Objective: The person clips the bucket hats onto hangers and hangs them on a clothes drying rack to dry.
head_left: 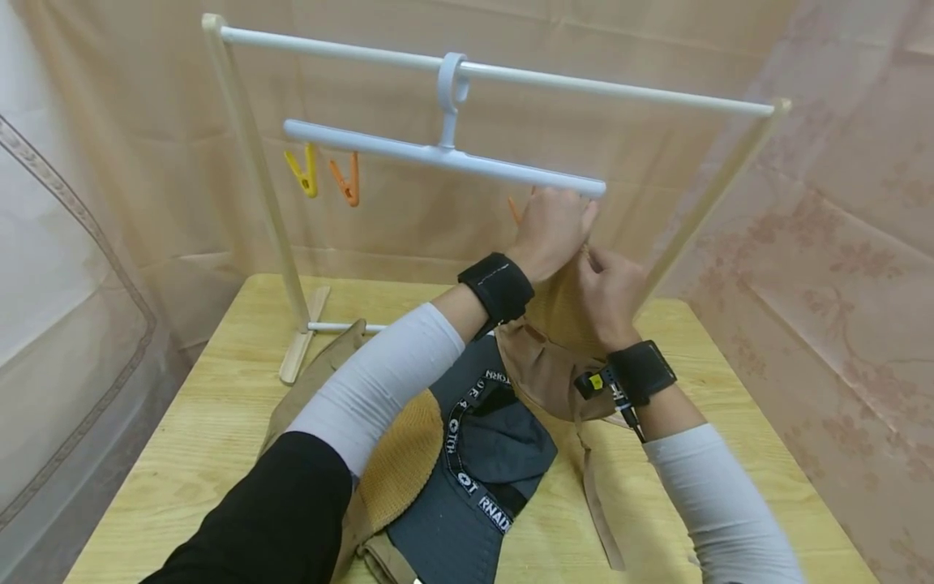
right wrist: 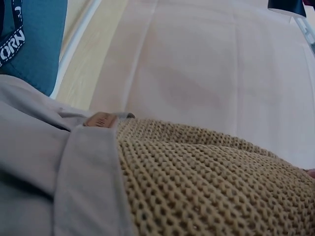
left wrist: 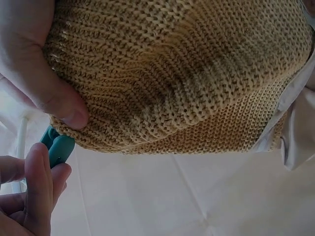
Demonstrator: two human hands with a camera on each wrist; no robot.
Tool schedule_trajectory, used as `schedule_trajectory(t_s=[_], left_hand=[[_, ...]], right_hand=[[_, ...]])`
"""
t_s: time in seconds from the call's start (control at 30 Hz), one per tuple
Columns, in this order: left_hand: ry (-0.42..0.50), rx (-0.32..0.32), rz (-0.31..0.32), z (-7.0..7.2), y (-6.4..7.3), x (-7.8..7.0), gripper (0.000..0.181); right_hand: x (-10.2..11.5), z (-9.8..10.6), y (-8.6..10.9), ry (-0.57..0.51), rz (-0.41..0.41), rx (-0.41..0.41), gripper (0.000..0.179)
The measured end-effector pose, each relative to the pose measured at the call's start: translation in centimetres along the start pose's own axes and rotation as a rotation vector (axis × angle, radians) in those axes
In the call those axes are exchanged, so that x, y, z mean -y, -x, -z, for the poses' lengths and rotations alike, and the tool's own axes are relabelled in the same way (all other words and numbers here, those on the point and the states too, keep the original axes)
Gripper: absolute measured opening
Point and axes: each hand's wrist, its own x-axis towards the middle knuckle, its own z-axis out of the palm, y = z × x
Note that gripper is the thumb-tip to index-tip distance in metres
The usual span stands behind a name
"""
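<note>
My left hand [head_left: 552, 231] is up at the right end of a pale blue hanger [head_left: 379, 144]. In the left wrist view its fingers pinch a green clothespin [left wrist: 61, 149], whose tip is right at the edge of a tan knit hat [left wrist: 172, 73]. Just below, my right hand [head_left: 613, 296] grips that same edge, thumb [left wrist: 54, 93] on the knit. From there the hat hangs down, its beige cloth part [right wrist: 88, 182] and brown label [right wrist: 101, 120] showing in the right wrist view. A long strap [head_left: 594, 503] trails onto the table.
The hanger hooks over the white bar [head_left: 328, 47] of a rack. Yellow [head_left: 306, 172] and orange [head_left: 349, 180] clothespins dangle at its left, another orange clothespin [head_left: 514, 211] beside my left hand. A dark cap [head_left: 503, 454] and another tan knit piece [head_left: 409, 458] lie on the wooden table [head_left: 190, 430].
</note>
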Motion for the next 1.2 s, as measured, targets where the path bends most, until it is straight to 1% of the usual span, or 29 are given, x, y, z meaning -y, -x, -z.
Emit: schedule_trajectory(t_s=[0.13,0.23,0.37,0.47,0.53,0.67,0.77,0.83,0.97,1.07,1.2], left_hand=[[-0.016,0.005,0.003,0.1,0.0,0.0,0.051],[-0.013,0.005,0.005,0.2,0.1,-0.1,0.051],[-0.016,-0.017,0.001,0.3,0.2,-0.3,0.049],[-0.026,-0.044,-0.005,0.3,0.0,-0.4,0.048],[-0.020,-0.055,-0.003,0.1,0.0,-0.4,0.048],[0.038,-0.061,0.016,-0.3,0.0,-0.4,0.046],[0.051,-0.067,0.012,-0.5,0.0,-0.4,0.046],[0.033,-0.074,0.003,-0.6,0.0,-0.3,0.046],[-0.020,-0.074,-0.005,-0.7,0.0,-0.1,0.048],[-0.040,-0.055,0.002,-0.8,0.0,0.0,0.052],[-0.045,-0.038,-0.001,-0.9,0.0,0.1,0.056]], right_hand=[[0.3,-0.3,0.1,0.002,-0.014,-0.046,0.044],[0.6,-0.3,0.1,0.004,-0.023,-0.082,0.035],[0.9,-0.2,-0.2,-0.005,-0.039,-0.136,0.026],[0.9,-0.2,-0.4,0.007,-0.040,-0.155,0.027],[0.9,-0.1,-0.4,0.037,-0.033,-0.149,0.029],[0.9,0.0,-0.5,0.062,-0.031,-0.137,0.030],[0.6,0.1,-0.5,0.035,-0.030,-0.124,0.029],[0.4,0.2,-0.6,0.026,-0.017,-0.098,0.029],[0.1,0.5,-1.0,0.020,0.006,0.001,0.030],[0.0,0.7,-1.2,0.015,-0.002,0.060,0.031],[0.0,0.9,-1.3,0.009,-0.037,0.087,0.026]])
